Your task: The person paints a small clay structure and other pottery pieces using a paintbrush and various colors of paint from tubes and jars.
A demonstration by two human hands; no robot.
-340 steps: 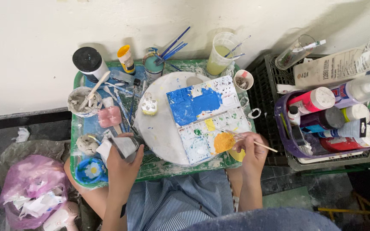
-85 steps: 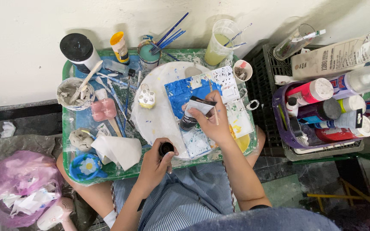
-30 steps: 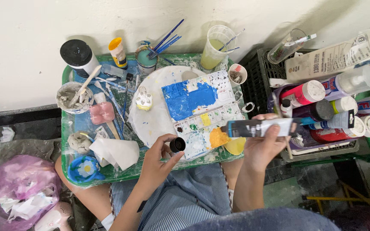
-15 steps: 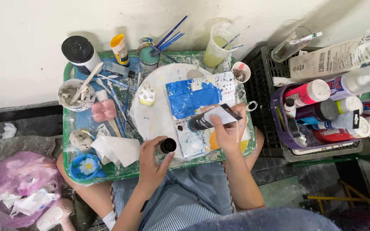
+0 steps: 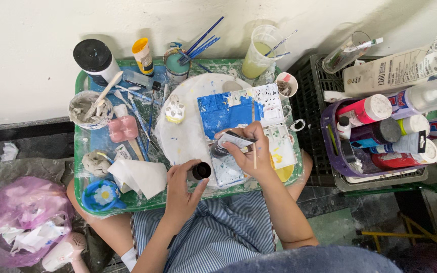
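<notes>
A: What's changed vs half a sec ago?

B: Right hand (image 5: 251, 151) has pulled the paint tube (image 5: 228, 143) in closer, nozzle now tipped down-left over the small palette (image 5: 279, 146), near the front edge of the green tray (image 5: 79, 151). A sec ago that tube was held out level past the tray's right edge, twd the purple basket (image 5: 330, 151).

A: Grip?

B: Right fingers wrapped tight round the tube, a thin brush (image 5: 254, 159) pinned in the same hand. Left hand (image 5: 180, 189) closed on the black cap (image 5: 201, 171), just beside the nozzle. Same as before.

A: Meaning?

B: Tube's open and back over the palette; looks like squeezing, not recapping, imo.
</notes>
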